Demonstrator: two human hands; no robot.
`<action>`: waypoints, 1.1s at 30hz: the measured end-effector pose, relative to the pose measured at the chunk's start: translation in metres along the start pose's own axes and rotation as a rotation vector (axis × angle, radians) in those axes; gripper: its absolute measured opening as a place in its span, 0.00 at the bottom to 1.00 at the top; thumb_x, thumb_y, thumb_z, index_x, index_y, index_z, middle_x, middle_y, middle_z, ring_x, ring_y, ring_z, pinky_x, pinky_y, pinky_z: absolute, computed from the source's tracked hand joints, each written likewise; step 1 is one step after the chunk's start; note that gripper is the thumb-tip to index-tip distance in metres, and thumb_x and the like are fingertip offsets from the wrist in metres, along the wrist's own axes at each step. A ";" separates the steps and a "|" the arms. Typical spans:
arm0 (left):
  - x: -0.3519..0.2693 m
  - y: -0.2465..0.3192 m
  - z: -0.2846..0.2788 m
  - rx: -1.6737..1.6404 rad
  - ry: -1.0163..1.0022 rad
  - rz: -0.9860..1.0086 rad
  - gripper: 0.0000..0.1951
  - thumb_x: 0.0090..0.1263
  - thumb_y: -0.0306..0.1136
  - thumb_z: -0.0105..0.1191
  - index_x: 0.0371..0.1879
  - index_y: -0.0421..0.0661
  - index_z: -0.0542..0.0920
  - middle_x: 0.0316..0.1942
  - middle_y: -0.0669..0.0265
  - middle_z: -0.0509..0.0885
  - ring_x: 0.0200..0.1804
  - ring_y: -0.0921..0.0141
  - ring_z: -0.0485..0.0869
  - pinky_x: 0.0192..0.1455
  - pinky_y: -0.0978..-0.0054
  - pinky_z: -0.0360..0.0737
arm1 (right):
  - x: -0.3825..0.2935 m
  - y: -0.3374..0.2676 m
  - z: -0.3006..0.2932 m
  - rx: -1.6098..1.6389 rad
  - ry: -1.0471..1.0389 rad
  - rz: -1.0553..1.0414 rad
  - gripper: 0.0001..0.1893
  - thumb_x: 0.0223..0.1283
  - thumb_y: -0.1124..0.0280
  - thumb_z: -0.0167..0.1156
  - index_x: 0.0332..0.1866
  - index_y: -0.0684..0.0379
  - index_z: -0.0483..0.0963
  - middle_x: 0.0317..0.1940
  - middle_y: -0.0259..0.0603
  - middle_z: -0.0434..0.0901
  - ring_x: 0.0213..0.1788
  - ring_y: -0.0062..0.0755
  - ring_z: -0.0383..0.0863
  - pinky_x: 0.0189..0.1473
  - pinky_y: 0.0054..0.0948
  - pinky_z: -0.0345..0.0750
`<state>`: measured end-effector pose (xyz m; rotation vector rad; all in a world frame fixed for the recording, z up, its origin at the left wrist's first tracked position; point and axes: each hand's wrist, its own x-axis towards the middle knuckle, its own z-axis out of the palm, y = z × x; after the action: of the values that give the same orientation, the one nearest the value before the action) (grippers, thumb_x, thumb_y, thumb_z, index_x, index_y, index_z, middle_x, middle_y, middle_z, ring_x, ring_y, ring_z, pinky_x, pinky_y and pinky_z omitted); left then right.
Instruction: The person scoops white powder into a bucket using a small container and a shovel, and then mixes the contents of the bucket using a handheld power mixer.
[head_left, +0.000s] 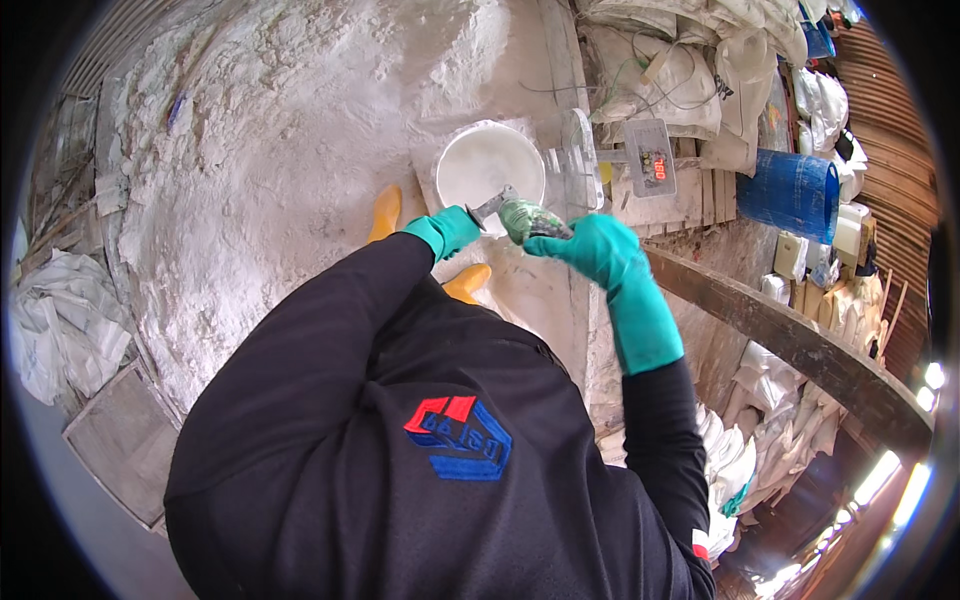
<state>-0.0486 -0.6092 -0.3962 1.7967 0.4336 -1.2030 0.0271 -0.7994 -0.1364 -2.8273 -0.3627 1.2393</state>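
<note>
A round white bucket (489, 133) stands in front of me, its inside pale with white material whose texture I cannot make out. Over its near rim lies a green power tool (529, 219) with a metal head, apparently an angle grinder or a similar drive. My left hand (447, 231), in a teal rubber glove, grips the tool's black side handle (475, 217) at the bucket's near-left edge. Around the rear of the tool's body closes my right hand (589, 247), gloved alike. The lower end of the tool is hidden.
Loose white powder (300, 112) covers the floor to the left. Right of the bucket are a clear plastic sheet (574, 161) and a scale display (650, 157) with lit red digits. A wooden beam (787, 337), a blue drum (787, 195) and white sacks (660, 82) occupy the right side.
</note>
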 end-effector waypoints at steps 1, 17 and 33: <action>-0.006 0.005 0.001 -0.037 -0.032 0.020 0.16 0.71 0.39 0.51 0.33 0.37 0.82 0.20 0.54 0.81 0.16 0.62 0.81 0.18 0.61 0.77 | 0.008 0.010 -0.004 -0.004 0.032 -0.056 0.38 0.44 0.25 0.67 0.33 0.57 0.87 0.27 0.51 0.85 0.31 0.49 0.86 0.39 0.42 0.79; -0.048 0.033 0.006 0.143 0.057 0.117 0.15 0.67 0.38 0.53 0.34 0.36 0.85 0.26 0.54 0.86 0.24 0.62 0.86 0.28 0.61 0.83 | 0.010 0.112 0.040 0.581 -0.093 -0.015 0.34 0.45 0.37 0.76 0.39 0.63 0.87 0.22 0.39 0.83 0.20 0.26 0.81 0.28 0.31 0.78; -0.008 -0.001 -0.016 0.179 0.091 0.024 0.19 0.73 0.46 0.52 0.33 0.39 0.84 0.23 0.55 0.85 0.21 0.60 0.84 0.23 0.61 0.79 | -0.016 -0.013 0.025 0.057 0.096 -0.016 0.39 0.46 0.23 0.62 0.34 0.57 0.86 0.27 0.54 0.84 0.35 0.54 0.86 0.39 0.46 0.80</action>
<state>-0.0442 -0.5940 -0.3873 2.0095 0.3645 -1.1778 -0.0039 -0.7913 -0.1405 -2.8168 -0.3401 1.0883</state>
